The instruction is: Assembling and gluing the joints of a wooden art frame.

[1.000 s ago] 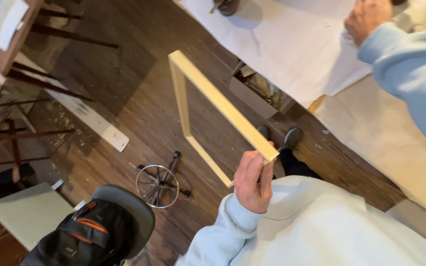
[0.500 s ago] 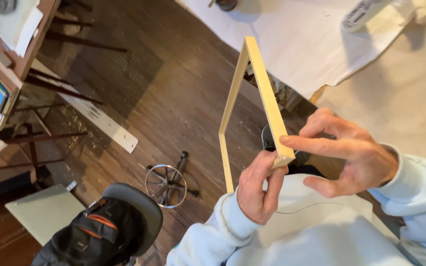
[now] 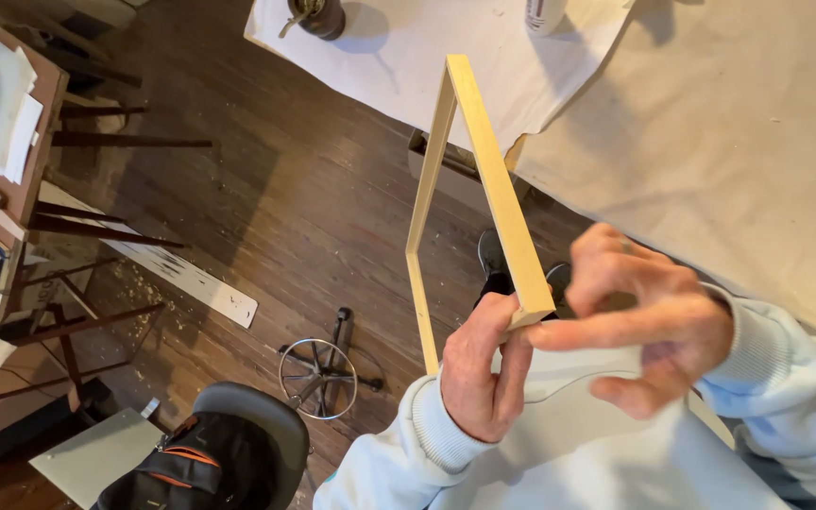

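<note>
A pale wooden frame (image 3: 484, 165) of thin square strips stands tilted in the air in front of me. My left hand (image 3: 479, 373) grips it at its near corner, thumb and fingers closed around the strip. My right hand (image 3: 639, 316) comes in from the right, its index finger and thumb touching that same corner, the other fingers curled. Both arms wear light blue sleeves.
A table draped in beige cloth (image 3: 710, 123) fills the upper right, with a white sheet (image 3: 408, 57), a dark jar (image 3: 318, 17) and a white bottle (image 3: 545, 11) on it. Below are dark wood floor, a stool (image 3: 318, 378), a black bag (image 3: 191, 472) on a chair and a cluttered desk (image 3: 2, 142) at left.
My right hand came down from the far table to the frame's near corner. The frame swung from lying flat to standing more edge-on, and my view shifted toward the table.
</note>
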